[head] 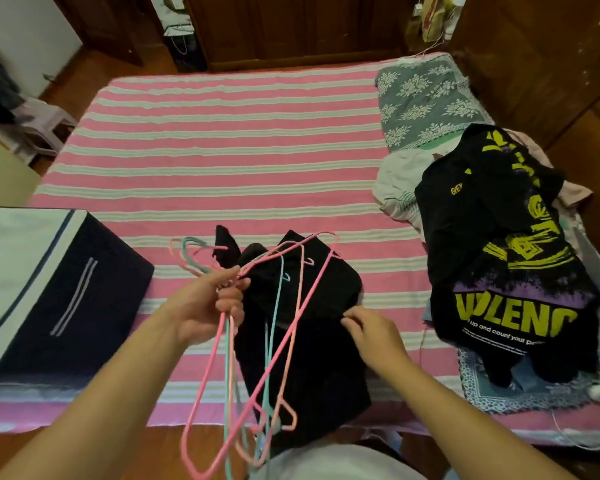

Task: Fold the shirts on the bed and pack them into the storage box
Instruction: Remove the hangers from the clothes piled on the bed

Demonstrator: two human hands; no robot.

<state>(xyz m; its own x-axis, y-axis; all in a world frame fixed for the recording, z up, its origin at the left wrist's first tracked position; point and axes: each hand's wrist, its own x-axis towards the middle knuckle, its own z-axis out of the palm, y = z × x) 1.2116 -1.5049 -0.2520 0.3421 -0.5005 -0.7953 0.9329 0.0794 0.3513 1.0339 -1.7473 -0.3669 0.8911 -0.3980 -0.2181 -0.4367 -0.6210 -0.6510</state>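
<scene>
A plain black shirt (312, 368) lies crumpled at the near edge of the bed, partly hanging over it. My left hand (208, 306) grips a bunch of several pink and teal wire hangers (274, 341) above the shirt. My right hand (371, 330) pinches the black shirt's fabric at its right side. A black shirt with yellow and purple print (506, 271) is draped over a pile of clothes at the right of the bed. The dark navy storage box (66, 292) with a light lid stands at the left near corner.
The pink and white striped bedsheet (239, 150) covers the bed. A grey floral pillow (426, 102) lies at the far right, with pale clothes (395, 188) below it. A plastic stool (45, 123) stands left of the bed. Wooden furniture lines the far wall.
</scene>
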